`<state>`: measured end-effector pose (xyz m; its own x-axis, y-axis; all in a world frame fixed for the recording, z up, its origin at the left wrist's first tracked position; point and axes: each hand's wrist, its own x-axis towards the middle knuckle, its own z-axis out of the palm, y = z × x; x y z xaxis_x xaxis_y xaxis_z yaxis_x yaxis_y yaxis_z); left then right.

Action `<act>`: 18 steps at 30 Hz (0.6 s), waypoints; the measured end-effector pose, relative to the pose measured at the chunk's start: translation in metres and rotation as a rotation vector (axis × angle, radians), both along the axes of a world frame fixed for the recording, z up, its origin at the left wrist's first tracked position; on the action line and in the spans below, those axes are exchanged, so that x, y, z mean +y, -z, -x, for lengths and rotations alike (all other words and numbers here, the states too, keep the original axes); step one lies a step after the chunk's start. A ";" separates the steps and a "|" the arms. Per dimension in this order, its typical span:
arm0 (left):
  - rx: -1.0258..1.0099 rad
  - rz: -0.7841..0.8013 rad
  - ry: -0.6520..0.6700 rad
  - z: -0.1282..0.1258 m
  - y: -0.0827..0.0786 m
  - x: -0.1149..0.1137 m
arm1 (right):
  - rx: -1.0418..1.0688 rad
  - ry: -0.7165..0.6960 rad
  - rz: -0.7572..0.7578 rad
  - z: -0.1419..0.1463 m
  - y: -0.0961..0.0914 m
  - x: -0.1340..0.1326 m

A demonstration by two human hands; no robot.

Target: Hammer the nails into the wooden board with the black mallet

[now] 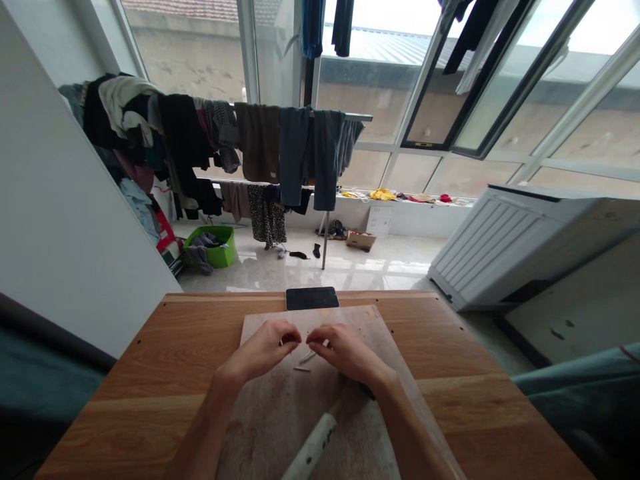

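My left hand and my right hand face each other over a pale wooden board, fingertips a small gap apart. Thumb and fingers of each are pinched together; whatever they hold, if anything, is too small to make out. Just below the fingertips lie a thin nail-like metal piece and another slim piece, close to my right hand. A tool with a white-wrapped handle, seemingly a hammer, lies slantwise on the board. My right forearm partly hides its dark head.
The board rests on a brown wooden table. A black phone lies at the far edge. Beyond stand a laundry-laden drying rack, a green basket, a cardboard box and a white ribbed appliance.
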<state>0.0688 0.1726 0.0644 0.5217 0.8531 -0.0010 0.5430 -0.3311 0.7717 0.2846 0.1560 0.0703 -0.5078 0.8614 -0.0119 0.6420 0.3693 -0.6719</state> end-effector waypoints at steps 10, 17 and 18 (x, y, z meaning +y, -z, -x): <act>0.013 0.147 -0.044 0.014 -0.004 -0.004 | -0.402 0.104 -0.159 0.016 0.010 -0.005; 0.073 0.125 -0.100 0.026 -0.021 -0.013 | -0.216 0.000 -0.065 0.014 -0.005 -0.008; 0.084 0.087 -0.127 0.028 -0.025 -0.015 | -0.202 0.023 -0.064 0.012 -0.007 -0.008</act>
<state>0.0409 0.1574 0.0892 0.4044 0.9071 -0.1165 0.6398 -0.1896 0.7448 0.2731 0.1482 0.0777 -0.4810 0.8750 -0.0560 0.7698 0.3909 -0.5045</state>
